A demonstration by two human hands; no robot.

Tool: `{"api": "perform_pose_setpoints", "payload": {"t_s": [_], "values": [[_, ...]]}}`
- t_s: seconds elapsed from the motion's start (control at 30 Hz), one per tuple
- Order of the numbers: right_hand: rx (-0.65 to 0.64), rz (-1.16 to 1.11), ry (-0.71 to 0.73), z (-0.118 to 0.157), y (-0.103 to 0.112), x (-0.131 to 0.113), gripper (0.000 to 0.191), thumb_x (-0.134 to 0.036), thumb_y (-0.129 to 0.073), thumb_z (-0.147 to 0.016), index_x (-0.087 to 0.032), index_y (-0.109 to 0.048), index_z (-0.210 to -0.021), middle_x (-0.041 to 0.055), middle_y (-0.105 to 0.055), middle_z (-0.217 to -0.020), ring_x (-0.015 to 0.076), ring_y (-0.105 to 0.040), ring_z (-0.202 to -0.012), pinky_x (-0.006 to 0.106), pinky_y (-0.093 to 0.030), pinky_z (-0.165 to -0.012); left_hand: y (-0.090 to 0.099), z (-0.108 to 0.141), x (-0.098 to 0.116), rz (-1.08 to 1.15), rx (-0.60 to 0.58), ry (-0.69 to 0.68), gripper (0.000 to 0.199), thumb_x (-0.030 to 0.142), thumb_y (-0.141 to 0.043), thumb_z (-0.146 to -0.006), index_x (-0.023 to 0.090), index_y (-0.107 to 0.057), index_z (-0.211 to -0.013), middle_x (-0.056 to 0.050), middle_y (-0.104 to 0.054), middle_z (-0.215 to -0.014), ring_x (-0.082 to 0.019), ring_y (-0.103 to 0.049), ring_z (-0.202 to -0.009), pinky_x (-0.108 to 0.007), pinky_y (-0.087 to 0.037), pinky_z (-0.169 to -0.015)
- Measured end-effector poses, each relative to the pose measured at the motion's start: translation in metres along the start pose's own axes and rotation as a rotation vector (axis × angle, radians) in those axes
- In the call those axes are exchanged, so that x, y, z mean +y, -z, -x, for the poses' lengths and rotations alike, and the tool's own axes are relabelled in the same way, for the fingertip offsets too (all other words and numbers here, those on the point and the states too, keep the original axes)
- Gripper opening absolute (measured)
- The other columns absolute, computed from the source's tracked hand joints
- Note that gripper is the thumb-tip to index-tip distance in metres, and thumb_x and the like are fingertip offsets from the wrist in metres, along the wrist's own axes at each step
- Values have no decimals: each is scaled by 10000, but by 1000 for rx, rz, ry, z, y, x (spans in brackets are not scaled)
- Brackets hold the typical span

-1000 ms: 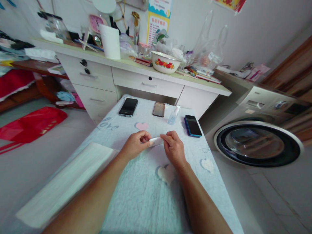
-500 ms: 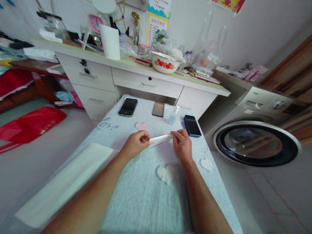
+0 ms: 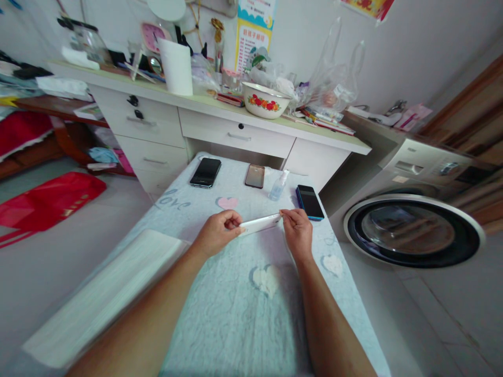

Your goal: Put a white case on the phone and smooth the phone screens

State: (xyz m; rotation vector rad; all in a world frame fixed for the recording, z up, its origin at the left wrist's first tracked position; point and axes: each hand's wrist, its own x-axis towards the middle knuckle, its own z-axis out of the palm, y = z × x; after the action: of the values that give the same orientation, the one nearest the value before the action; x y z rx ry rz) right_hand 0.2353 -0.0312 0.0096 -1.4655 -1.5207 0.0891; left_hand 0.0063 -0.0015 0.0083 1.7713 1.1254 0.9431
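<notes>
- Far left: white folded strip [image 3: 106, 298] lying lengthwise on the cloth-covered counter [image 3: 223, 324], along its left side, just beside the left forearm; presumably set there for easy reach.
- Black phone [image 3: 205, 173] flat at the far end, screen up; likely parked beyond the forearms.
- Left hand [image 3: 220, 230]: fingers curled, thumb and bent forefinger grasping the slab's left end. Forearm slants in from lower left.
- Brown translucent case [image 3: 255, 176] flat near the far edge.
- White phone-like slab [image 3: 261, 224] between the hands, seen almost edge-on, right end higher. Two-ended pinch probably steadies it and spares the broad face. Contact with counter: cannot tell.
- Spray bottle [image 3: 279, 186] beyond the slab; whether it stands or lies is unclear.
- Right hand [image 3: 298, 230]: back upward, wrist bent inward, thumb and forefinger pinching the upper right corner; others folded.
- Blue-edged phone [image 3: 310, 202] flat, just beyond the right knuckles.
</notes>
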Motion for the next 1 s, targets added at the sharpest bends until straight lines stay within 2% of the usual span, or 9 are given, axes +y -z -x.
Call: {"api": "perform_pose_setpoints", "payload": {"t_s": [0.23,0.57,0.77,1.0], "values": [[1,-98,-122,0,-3,11,220,-283,-534,-823,-171,-712,-887,53,-636,-827,166,-603,-788,289,-468,-754,0,0,1,-7,2,-7,130,274,-619,-665,173,-589,-741,36,-555,-658,-105,-506,-623,-213,-415,-599],[-116,-7,-279,4,-9,25,265,-302,-523,-762,-160,-726,-853,50,-675,-821,200,-611,-775,316,-452,-752,-1,0,-2,-28,9,-15,141,289,-627,-672,178,-592,-751,31,-574,-669,-111,-522,-627,-218,-425,-603],[-95,-134,-377,5,-10,26,303,-353,-549,-745,-132,-716,-867,60,-680,-775,195,-609,-704,285,-462,-635,0,0,0,-20,11,-10,124,263,-634,-662,173,-599,-739,34,-570,-659,-107,-517,-619,-210,-418,-594],[-34,-243,-308,5,-9,20,368,-423,-506,-803,-137,-691,-941,32,-623,-620,179,-591,-631,267,-454,-549,0,0,-4,-30,2,-22,123,263,-631,-677,172,-600,-755,30,-582,-679,-108,-525,-625,-212,-422,-600]]}}
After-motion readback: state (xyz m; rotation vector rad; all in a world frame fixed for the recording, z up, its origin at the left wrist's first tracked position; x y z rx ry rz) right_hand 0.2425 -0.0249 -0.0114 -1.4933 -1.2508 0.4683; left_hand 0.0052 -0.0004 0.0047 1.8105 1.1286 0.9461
